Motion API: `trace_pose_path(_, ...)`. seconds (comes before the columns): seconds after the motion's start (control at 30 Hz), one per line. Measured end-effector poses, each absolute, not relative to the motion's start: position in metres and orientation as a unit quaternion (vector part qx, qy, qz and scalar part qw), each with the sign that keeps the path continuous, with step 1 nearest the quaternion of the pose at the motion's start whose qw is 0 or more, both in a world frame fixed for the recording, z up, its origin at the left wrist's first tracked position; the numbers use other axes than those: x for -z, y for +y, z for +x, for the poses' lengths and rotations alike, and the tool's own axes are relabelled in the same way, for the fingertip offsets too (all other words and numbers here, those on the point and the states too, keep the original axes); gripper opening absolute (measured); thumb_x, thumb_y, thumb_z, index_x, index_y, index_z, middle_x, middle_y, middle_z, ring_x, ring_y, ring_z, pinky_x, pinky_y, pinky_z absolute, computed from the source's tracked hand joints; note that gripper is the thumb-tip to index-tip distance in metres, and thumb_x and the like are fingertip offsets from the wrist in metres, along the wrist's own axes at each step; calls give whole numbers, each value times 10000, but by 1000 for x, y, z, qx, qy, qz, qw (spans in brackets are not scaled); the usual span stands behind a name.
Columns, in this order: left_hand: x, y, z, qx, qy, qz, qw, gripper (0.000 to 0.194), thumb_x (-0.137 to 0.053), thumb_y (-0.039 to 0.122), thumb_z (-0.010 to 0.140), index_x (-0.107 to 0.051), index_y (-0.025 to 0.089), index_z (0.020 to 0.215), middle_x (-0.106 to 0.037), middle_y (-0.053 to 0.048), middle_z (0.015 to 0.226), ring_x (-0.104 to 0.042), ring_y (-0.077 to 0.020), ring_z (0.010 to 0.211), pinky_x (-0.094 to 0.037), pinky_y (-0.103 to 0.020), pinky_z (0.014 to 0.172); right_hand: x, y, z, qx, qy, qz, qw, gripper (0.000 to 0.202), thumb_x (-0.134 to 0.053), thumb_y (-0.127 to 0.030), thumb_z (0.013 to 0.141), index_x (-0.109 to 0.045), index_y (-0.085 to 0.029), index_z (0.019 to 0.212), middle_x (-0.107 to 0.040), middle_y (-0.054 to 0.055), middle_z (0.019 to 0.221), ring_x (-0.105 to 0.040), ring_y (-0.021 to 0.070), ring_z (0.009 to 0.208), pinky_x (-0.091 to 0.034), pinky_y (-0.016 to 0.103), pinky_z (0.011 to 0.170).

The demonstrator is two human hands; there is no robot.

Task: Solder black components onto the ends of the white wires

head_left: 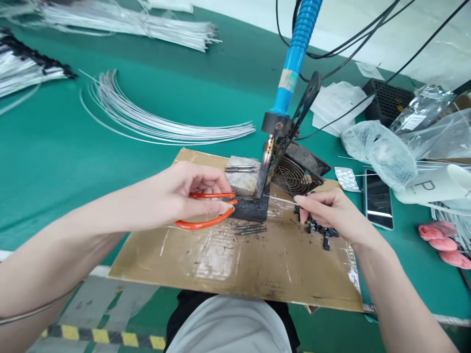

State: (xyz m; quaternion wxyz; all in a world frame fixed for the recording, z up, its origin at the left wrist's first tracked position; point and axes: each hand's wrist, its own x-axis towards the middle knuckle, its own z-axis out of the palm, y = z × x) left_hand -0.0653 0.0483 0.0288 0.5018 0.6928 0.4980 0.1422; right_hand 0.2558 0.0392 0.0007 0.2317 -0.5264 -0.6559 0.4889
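Note:
My left hand [198,191] is closed on orange-handled pliers [206,225], whose dark jaws point right, towards the soldering iron. Between the thumb and fingers of my right hand [327,211] is a thin white wire [283,199]. It runs left to the hot end of the blue-handled soldering iron [290,81], which is fixed at a slant in a black stand [253,208]. Whether wire and tip touch, I cannot tell. Beside the tip lies a pale block [241,184] with several thin dark pins on it. More thin dark pins [251,229] lie in front of the stand.
Brown cardboard [221,264] covers the work area. Small black pieces [326,235] lie near my right hand. Behind the iron stands a black fan [294,174]. White wires [165,122] lie at the left; a phone [378,198] and plastic bags [382,147] are on the right.

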Motion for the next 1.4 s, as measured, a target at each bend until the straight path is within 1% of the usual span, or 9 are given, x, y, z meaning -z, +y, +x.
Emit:
trace_pose_path(0.07,-31,51,-66,-117,485,678,540,219,-682,388,933,-698,172,903,-602,28,659,-439,-96,562,-311,-204,489,-2,43,256,-392,-729,-509,237,638,-679,-695,962,-678,-205,554,-438,-47,458,-329,92,439,-229,281,430)
trace_pose_path(0.2,-33,52,-67,-115,478,668,559,208,-705,377,912,-666,179,860,-567,41,640,-411,-94,559,-285,-213,493,0,34,254,-12,-858,-419,297,450,-687,-456,1043,-727,-223,660,-655,2,557,-564,129,522,-373,286,508)
trace_pose_path(0.33,-34,51,-67,-112,484,669,553,206,-704,367,905,-652,176,846,-566,43,632,-409,-86,543,-276,-209,486,12,24,252,198,-864,-326,329,343,-720,-328,1039,-740,-220,714,-637,-5,526,-545,126,464,-344,304,464)
trace_pose_path(0.53,-33,52,-67,-131,470,658,573,229,-773,384,850,-673,187,791,-585,30,596,-420,-94,510,-274,-218,444,19,26,253,126,-866,-351,333,354,-695,-357,1054,-733,-214,732,-636,9,581,-557,141,524,-354,309,508)
trace_pose_path(0.7,-30,57,-71,-131,463,670,565,225,-813,387,841,-704,193,805,-641,4,618,-494,-113,521,-342,-224,470,-3,39,254,-330,-785,-488,191,673,-499,-658,1082,-655,-207,606,-514,-26,503,-422,114,460,-329,279,486)
trace_pose_path(0.77,-28,59,-74,-129,461,682,552,210,-807,382,846,-719,193,828,-685,-14,674,-569,-135,580,-389,-232,517,-9,44,254,-416,-752,-498,113,770,-434,-724,1074,-554,-220,505,-442,-31,467,-361,112,437,-300,295,478)
trace_pose_path(0.87,-26,60,-74,-130,457,687,549,216,-788,395,860,-723,190,835,-718,-34,734,-616,-155,634,-411,-250,551,-10,49,256,-301,-818,-476,115,759,-391,-738,1080,-409,-244,504,-370,-39,469,-320,120,447,-258,318,501)
trace_pose_path(1.07,-40,56,-62,-124,470,674,556,236,-816,370,797,-671,187,764,-590,19,606,-453,-108,526,-311,-236,477,8,48,264,176,-896,-352,204,598,-546,-555,1107,-535,-237,601,-530,10,545,-490,173,553,-262,349,544)
trace_pose_path(1.4,-32,40,-62,-88,487,649,578,265,-783,380,786,-607,182,789,-593,16,689,-487,-129,613,-340,-246,559,20,50,261,307,-881,-270,238,556,-647,-452,1086,-523,-238,588,-509,-16,540,-481,157,544,-327,323,537)
